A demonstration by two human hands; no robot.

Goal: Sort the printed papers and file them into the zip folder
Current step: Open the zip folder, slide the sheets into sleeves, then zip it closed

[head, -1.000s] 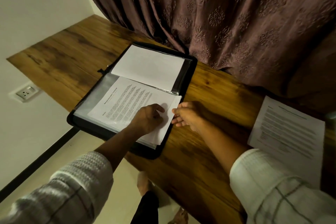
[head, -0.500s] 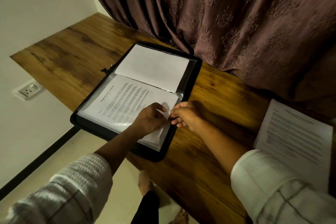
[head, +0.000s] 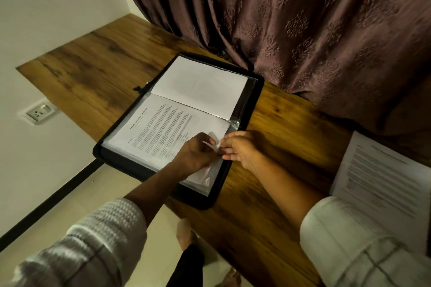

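Filing step, mid-insert by the look of it. Open flat on the table: zip folder, spine left to right. Far half: sheet, blank side up, in a clear cover. Near half: printed page, heading at left, long axis left to right, tail end at the folder's right rim, directly under both hands.

On the page's right end: left hand, thumb and forefinger closed in a pinch on a small lifted white corner. Page corner most likely; cannot tell whether film is caught in the pinch too. Just right of it, over the rim: right hand, fingers straight and relaxed, tips touching the edge of the clear pocket, gripping nothing. Hands nearly touching at that corner.

Key geometry: pocket mouth apparently at the right edge, so page travel leftward along its long axis, away from the right hand. Left hand better placed for the push, right hand for holding the film open. Cannot confirm page fully inside: glare only along the right and near edges.

Well apart at the table's right end: stack of printed papers, beside the right cuff, nearer the right hand. Likely next pick from there. Risk: crumpled corner if film snags.
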